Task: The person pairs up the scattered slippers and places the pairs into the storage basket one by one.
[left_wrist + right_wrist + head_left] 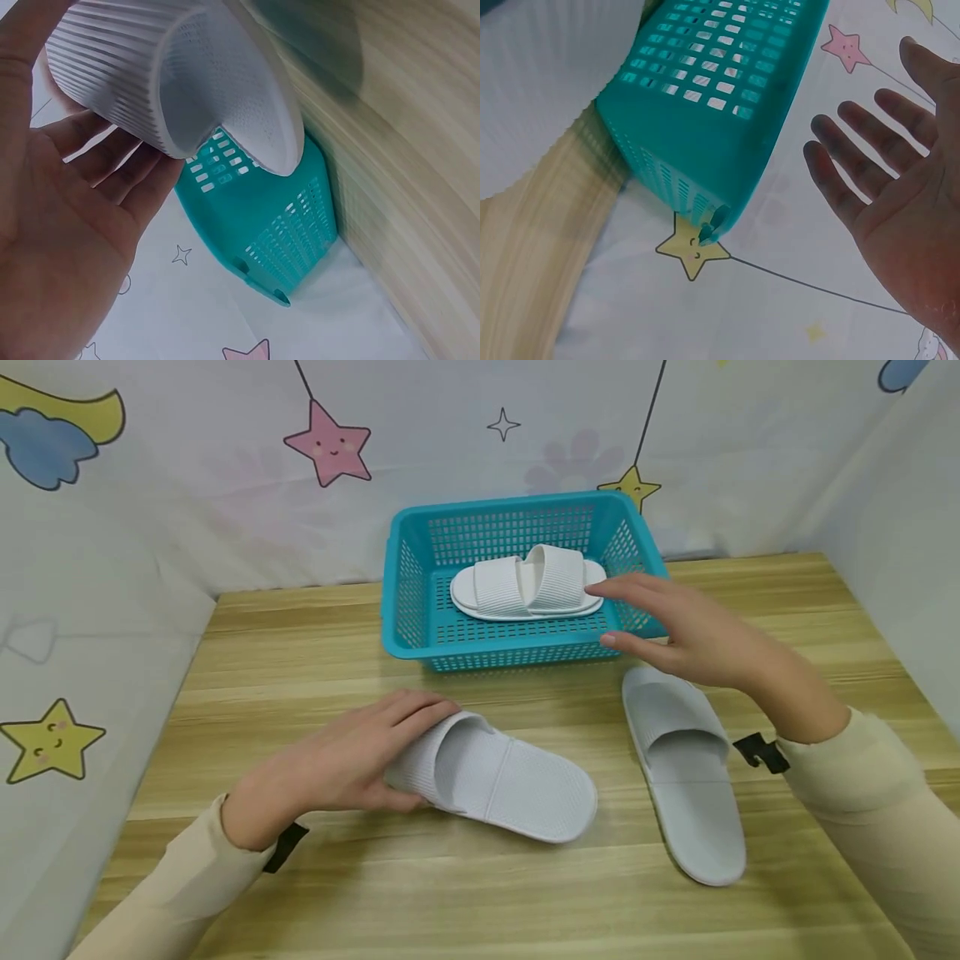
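My left hand [352,752] grips a pale grey slipper [540,789] by its ribbed toe strap, thumb on one side and fingers on the other. In the left wrist view, the fingers curl round the strap [112,67]. A teal plastic basket [517,652] stands at the back, holding white slippers [498,589] with two straps showing. Over the basket's front right corner hovers my right hand [682,627], its fingers extended and nothing in its grasp. Below it a second grey slipper [693,818] lies on the table, toe towards the basket.
The wood-grain table [300,635] meets a white cloth backdrop [225,493] behind the basket. The cloth bears printed stars and also rises along the left and right sides.
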`<action>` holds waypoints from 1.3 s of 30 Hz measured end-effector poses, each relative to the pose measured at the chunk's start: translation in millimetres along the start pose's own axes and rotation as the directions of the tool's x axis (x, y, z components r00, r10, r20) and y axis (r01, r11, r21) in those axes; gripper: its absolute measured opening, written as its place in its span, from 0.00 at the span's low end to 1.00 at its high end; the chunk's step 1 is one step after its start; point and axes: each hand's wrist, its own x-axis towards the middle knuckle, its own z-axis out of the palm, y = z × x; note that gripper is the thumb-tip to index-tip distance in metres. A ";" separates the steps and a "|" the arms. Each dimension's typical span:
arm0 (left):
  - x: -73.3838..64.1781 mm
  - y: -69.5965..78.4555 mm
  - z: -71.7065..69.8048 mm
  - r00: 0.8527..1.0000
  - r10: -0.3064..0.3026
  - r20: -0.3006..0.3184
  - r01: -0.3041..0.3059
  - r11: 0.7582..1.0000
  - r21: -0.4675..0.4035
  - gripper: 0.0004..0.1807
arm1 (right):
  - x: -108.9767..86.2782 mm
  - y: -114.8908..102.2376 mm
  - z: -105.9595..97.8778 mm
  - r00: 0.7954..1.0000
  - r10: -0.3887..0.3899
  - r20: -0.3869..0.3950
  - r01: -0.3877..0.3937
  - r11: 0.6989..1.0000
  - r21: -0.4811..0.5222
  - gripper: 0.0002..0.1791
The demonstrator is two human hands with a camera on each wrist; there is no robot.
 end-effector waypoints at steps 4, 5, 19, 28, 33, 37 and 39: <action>-0.3 1.0 0.9 1.000 -0.009 0.003 0.009 1.000 -0.005 0.56 | -7.9 -1.6 1.3 1.000 0.005 -0.003 -0.005 1.000 -0.009 0.32; -0.2 1.3 0.9 1.000 -0.014 0.003 0.014 1.000 -0.008 0.56 | -9.6 -2.1 1.5 1.000 -0.007 -0.011 0.007 1.000 -0.015 0.32; -3.4 2.1 2.6 0.999 -0.033 -0.021 0.033 0.999 0.004 0.55 | -38.1 1.9 10.6 0.991 -0.135 0.019 0.136 0.989 -0.056 0.25; -3.6 4.0 2.3 0.998 -0.042 -0.038 0.042 0.999 0.012 0.56 | -56.5 11.9 15.7 0.986 -0.130 0.109 0.137 0.989 -0.059 0.35; -2.6 2.8 0.2 0.997 -0.037 -0.061 0.039 0.999 0.029 0.54 | -67.7 14.6 17.4 0.983 -0.057 0.175 0.073 0.994 -0.086 0.36; -0.7 2.9 -1.1 0.996 -0.032 -0.080 0.035 0.999 0.040 0.52 | -76.1 15.0 19.6 0.969 0.049 0.241 -0.030 0.996 -0.085 0.35; 0.2 3.4 -1.3 0.996 -0.035 -0.084 0.039 0.998 0.042 0.52 | -79.0 15.9 20.0 0.963 0.077 0.259 -0.057 0.995 -0.083 0.35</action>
